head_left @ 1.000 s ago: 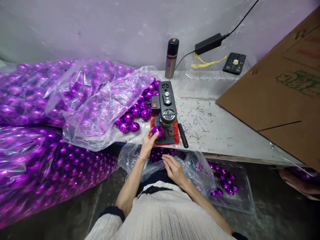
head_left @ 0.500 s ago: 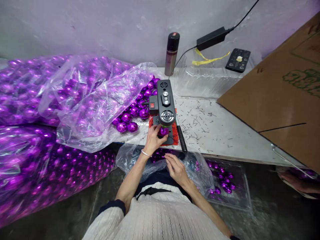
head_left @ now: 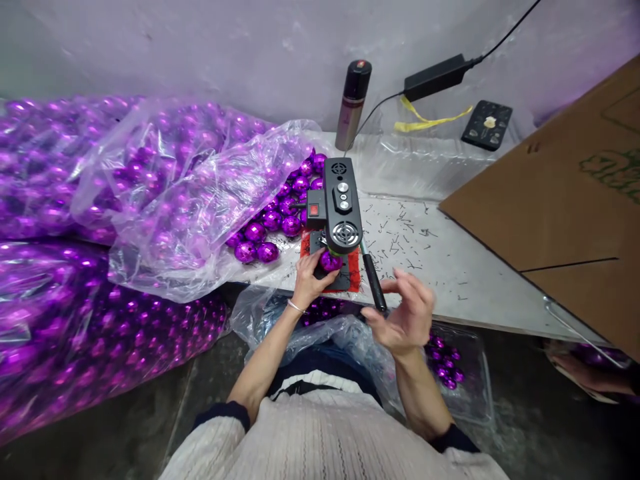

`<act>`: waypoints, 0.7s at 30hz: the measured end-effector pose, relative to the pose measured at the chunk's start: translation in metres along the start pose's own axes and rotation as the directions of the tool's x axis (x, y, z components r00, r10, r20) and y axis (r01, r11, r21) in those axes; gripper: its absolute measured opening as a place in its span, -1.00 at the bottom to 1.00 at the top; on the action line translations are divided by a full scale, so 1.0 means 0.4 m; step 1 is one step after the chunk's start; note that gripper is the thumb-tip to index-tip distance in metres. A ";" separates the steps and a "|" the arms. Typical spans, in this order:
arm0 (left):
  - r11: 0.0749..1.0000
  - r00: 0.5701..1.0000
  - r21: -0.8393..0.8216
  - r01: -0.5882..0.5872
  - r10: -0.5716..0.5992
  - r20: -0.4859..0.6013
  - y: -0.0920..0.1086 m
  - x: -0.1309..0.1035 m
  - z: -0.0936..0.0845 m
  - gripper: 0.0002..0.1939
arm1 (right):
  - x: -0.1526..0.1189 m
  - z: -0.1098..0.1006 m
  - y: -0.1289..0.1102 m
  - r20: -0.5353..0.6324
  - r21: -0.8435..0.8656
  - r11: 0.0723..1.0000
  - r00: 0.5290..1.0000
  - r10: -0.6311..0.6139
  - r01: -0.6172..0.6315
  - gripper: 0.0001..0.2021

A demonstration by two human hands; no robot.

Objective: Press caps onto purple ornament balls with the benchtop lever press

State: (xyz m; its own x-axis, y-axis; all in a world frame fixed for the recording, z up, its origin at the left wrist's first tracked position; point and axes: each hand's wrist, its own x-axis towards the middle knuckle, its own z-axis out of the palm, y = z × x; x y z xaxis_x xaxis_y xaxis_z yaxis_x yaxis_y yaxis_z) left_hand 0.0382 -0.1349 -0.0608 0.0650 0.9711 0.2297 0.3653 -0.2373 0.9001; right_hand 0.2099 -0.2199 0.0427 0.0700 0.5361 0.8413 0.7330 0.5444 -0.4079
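Note:
My left hand [head_left: 311, 275] grips a shiny purple bauble [head_left: 331, 261] between thumb and fingers. The bauble sits right under the front end of a black machine head [head_left: 343, 203] with round vents and silver buttons. A black lever handle [head_left: 373, 281] slants down along the machine's right side. Beside that handle is my right hand [head_left: 404, 313], thumb and fingers apart around its lower end with a gap, holding nothing. Under the machine lie a dark base plate and a red mat [head_left: 354, 270]. Loose purple baubles [head_left: 267, 252] rest left of the machine.
Large clear bags of purple baubles [head_left: 55, 300] fill the left. A spray can [head_left: 353, 105], a power adapter [head_left: 434, 77] and a dark phone-like slab [head_left: 487, 125] are at the back. A cardboard box [head_left: 555, 220] stands right. Below is a clear bin [head_left: 480, 380] with baubles.
My right hand has moved up and right from near the front bag to the lever handle, its fingers spreading. My left hand still keeps the bauble under the machine. The view has shifted slightly.

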 end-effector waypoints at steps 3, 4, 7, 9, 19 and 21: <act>1.000 1.000 -0.027 0.015 -0.015 -0.002 0.008 0.000 0.001 -0.41 | 0.053 0.036 -0.008 0.091 0.042 0.996 0.992 -0.084 0.081 -0.62; 0.999 1.000 -0.033 0.012 -0.013 -0.007 0.010 0.000 0.001 -0.42 | 0.062 0.046 -0.011 0.099 0.069 0.995 0.992 -0.085 0.078 -0.74; 0.999 1.000 -0.044 0.017 -0.018 -0.018 0.012 -0.001 0.002 -0.43 | 0.056 0.074 -0.011 0.066 0.113 0.993 0.997 -0.032 0.025 -0.84; 0.999 0.999 -0.043 0.026 -0.027 -0.016 0.011 -0.002 0.003 -0.43 | 0.033 0.092 -0.001 0.045 0.125 0.992 0.998 -0.038 0.032 -0.77; 1.000 1.000 -0.004 -0.012 0.012 0.016 0.009 -0.003 0.000 -0.42 | -0.051 0.147 0.045 -0.091 0.145 0.986 0.994 -0.067 0.080 -0.74; 1.000 1.000 0.005 -0.008 0.008 0.024 0.010 -0.002 -0.001 -0.42 | -0.056 0.150 0.048 -0.097 0.143 0.986 0.993 -0.074 0.087 -0.74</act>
State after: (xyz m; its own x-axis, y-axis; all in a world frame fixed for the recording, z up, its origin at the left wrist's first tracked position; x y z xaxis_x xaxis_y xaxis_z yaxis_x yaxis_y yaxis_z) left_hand 0.0392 -0.1367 -0.0572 0.0899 0.9694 0.2283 0.3691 -0.2453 0.8964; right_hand 0.1816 -0.1828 -0.0054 0.0815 0.4292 0.8995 0.6322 0.6754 -0.3795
